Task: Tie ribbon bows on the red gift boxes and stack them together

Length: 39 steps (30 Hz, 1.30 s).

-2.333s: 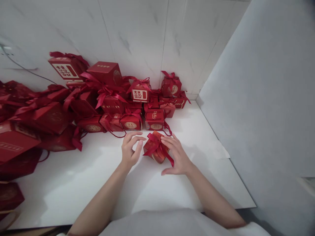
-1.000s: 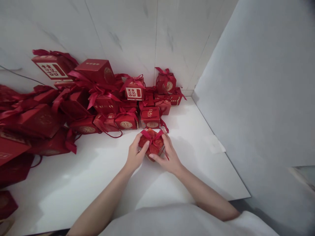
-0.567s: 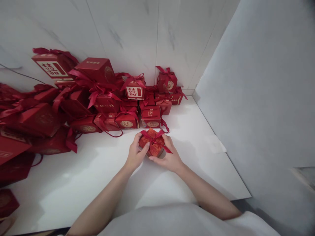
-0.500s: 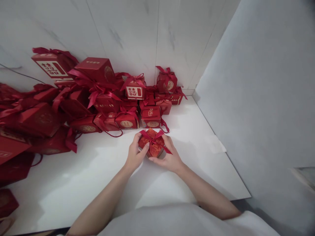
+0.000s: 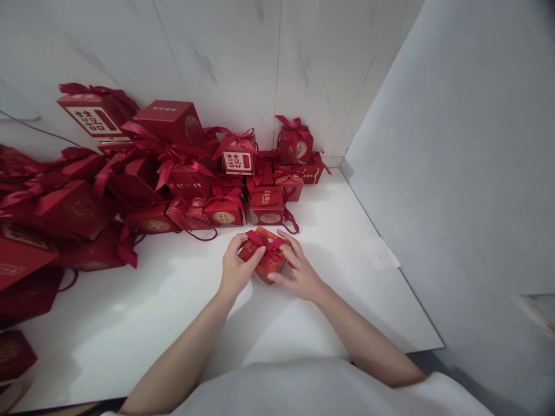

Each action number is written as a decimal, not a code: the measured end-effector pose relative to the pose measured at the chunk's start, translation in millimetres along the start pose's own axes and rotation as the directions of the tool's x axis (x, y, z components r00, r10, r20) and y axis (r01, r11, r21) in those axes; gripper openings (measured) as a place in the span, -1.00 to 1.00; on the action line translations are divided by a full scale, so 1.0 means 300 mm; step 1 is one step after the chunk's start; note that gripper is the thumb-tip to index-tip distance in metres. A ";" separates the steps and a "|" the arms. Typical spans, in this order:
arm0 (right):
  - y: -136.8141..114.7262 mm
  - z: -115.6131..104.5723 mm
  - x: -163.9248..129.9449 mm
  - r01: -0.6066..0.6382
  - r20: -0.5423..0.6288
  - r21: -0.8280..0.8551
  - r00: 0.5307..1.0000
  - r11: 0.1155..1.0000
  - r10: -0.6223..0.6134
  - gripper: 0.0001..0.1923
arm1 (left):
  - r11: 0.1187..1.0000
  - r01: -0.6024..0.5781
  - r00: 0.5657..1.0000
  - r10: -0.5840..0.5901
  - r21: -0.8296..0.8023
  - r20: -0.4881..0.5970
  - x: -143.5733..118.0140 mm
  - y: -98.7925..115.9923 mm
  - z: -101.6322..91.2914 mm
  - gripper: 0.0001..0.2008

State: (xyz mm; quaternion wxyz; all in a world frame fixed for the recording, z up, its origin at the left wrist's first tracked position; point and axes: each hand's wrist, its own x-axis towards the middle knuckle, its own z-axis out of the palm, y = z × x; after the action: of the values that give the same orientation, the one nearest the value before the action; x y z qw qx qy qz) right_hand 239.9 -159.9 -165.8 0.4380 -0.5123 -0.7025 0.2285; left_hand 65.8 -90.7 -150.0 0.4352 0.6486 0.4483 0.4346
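A small red gift box (image 5: 266,261) with gold print and a red ribbon bow on top sits on the white table (image 5: 173,312), held between both hands. My left hand (image 5: 234,268) grips its left side, thumb on the near face and fingers by the bow. My right hand (image 5: 296,267) clasps its right side, fingers reaching over the ribbon. Just behind the held box stands a row of similar small red boxes (image 5: 265,207).
A pile of red ribbon-tied gift boxes (image 5: 143,167) of mixed sizes fills the back and left of the table, against the marble wall. A grey panel (image 5: 455,173) walls off the right side. A scrap of white paper (image 5: 384,254) lies near the right edge.
My left hand, open beside the box at first, closed onto its left side. Both hands then turned and shifted the box slightly, with fingers working at the ribbon bow.
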 end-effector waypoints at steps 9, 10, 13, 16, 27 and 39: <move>-0.010 0.004 0.008 -0.037 -0.025 0.002 0.999 0.999 0.037 -0.38 | 1.000 0.017 0.998 -0.018 0.025 0.052 0.007 0.008 -0.010 -0.62; -0.012 0.002 0.015 -0.044 -0.027 0.029 0.999 0.999 0.044 -0.41 | 0.999 0.028 0.998 -0.029 0.021 0.050 0.007 0.010 -0.008 -0.62; -0.017 -0.006 0.033 -0.069 -0.037 0.084 0.997 0.994 0.072 -0.46 | 0.998 0.063 0.997 -0.062 -0.008 0.039 0.009 0.018 0.000 -0.62; -0.023 -0.010 0.044 -0.100 -0.036 0.079 0.994 0.992 0.104 -0.48 | 0.992 0.099 0.995 -0.097 -0.074 0.040 0.011 0.029 0.007 -0.61; -0.022 0.005 0.035 -0.179 -0.055 0.120 0.981 0.976 0.186 -0.43 | 0.997 0.043 0.999 -0.046 -0.071 -0.030 0.003 0.019 0.026 -0.62; -0.013 0.009 0.035 -0.127 -0.085 0.012 0.988 0.992 0.127 -0.39 | 0.999 0.034 0.998 -0.035 -0.011 -0.060 -0.003 0.023 0.023 -0.56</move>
State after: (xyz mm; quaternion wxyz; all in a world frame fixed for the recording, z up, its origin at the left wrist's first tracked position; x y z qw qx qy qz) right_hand 234.5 -151.4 -160.3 0.4539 -0.5638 -0.6483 0.2362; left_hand 73.7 -94.3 -145.2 0.4320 0.6253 0.4702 0.4487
